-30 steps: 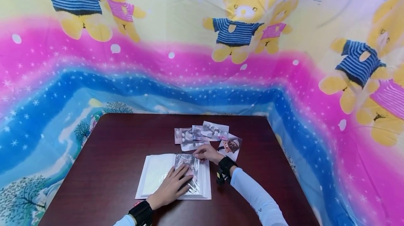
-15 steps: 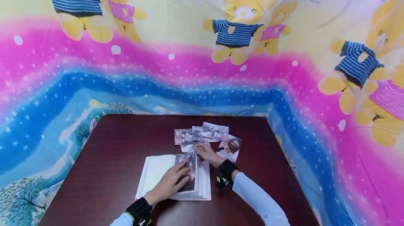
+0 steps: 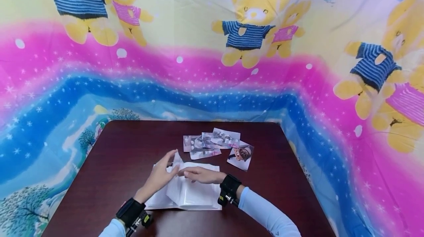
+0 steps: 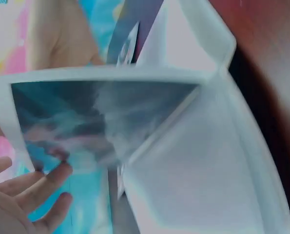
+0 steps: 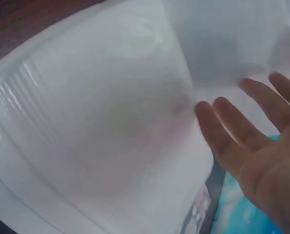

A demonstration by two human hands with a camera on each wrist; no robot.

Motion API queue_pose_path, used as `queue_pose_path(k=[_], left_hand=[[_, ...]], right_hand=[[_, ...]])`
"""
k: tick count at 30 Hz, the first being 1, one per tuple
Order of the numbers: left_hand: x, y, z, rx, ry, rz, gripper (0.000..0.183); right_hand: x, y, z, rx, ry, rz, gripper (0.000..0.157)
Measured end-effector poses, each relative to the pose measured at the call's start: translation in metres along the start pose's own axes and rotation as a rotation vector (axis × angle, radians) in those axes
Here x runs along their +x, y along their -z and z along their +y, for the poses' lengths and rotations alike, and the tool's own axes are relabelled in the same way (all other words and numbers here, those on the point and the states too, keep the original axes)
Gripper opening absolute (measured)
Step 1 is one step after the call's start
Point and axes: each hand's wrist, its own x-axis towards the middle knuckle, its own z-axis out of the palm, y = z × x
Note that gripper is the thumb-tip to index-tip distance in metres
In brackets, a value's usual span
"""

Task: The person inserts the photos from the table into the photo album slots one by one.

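A white photo album (image 3: 200,191) lies spread on the table, one clear-sleeved page (image 3: 173,189) standing partly raised at its middle. On that page's left face a dark photo (image 4: 96,122) shows in the left wrist view. My left hand (image 3: 159,174) is at the raised page's upper part, its fingers (image 4: 47,183) spread and near or touching the photo's edge. My right hand (image 3: 202,175) reaches over the right half of the album, with extended fingers (image 5: 218,131) near the page's edge. Whether those fingertips touch the page cannot be told.
Several loose photos (image 3: 220,137) overlap behind the album. A separate photo (image 3: 241,155) lies to their right. The dark reddish table (image 3: 142,137) ends at a printed cloth backdrop (image 3: 198,71) with teddy bears.
The page with the dark photo has lifted from the right and swung left, uncovering a white page. My left hand has moved up and left; my right hand has come leftward and slightly down.
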Motion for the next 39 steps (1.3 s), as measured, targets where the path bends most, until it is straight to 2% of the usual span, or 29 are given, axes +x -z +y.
queue_pose_path(k=[2, 4, 8, 13, 16, 22, 25, 29, 30, 33, 36, 39], left_hand=[[-0.001, 0.008, -0.008, 0.024, -0.01, 0.019, 0.059], [-0.005, 0.013, -0.016, 0.047, -0.012, 0.036, 0.062], [-0.015, 0.017, -0.032, 0.105, -0.004, 0.072, 0.063], [-0.026, 0.015, -0.049, 0.142, 0.008, 0.102, 0.067], [-0.031, 0.013, -0.056, 0.14, 0.02, 0.069, 0.07], [-0.041, 0.006, -0.062, 0.257, 0.047, -0.1, 0.068], [-0.047, 0.003, -0.063, 0.345, 0.02, -0.132, 0.066], [-0.05, -0.003, -0.071, 0.422, -0.088, -0.092, 0.067], [-0.049, -0.003, -0.071, 0.433, -0.112, -0.088, 0.066], [-0.049, -0.005, -0.071, 0.446, -0.173, -0.099, 0.061], [-0.048, -0.006, -0.066, 0.435, -0.198, -0.114, 0.055], [-0.049, -0.01, -0.064, 0.426, -0.243, -0.093, 0.055]], right_hand=[[0.001, -0.004, 0.0, -0.082, -0.011, -0.054, 0.049], [0.0, -0.006, 0.002, -0.136, -0.026, -0.045, 0.046], [-0.003, -0.006, 0.01, -0.204, -0.037, 0.09, 0.038], [-0.014, 0.002, 0.022, -0.227, -0.046, 0.256, 0.035], [-0.022, 0.008, 0.029, -0.228, -0.04, 0.325, 0.034], [-0.037, 0.017, 0.039, -0.236, -0.036, 0.419, 0.03], [-0.041, 0.018, 0.043, -0.228, -0.061, 0.427, 0.031], [-0.041, 0.018, 0.047, -0.223, -0.06, 0.429, 0.03], [-0.042, 0.017, 0.042, -0.217, -0.059, 0.427, 0.03], [-0.047, 0.014, 0.023, -0.209, -0.04, 0.43, 0.028], [-0.052, 0.011, 0.005, -0.19, -0.033, 0.431, 0.026], [-0.052, 0.013, 0.009, -0.146, -0.045, 0.457, 0.026]])
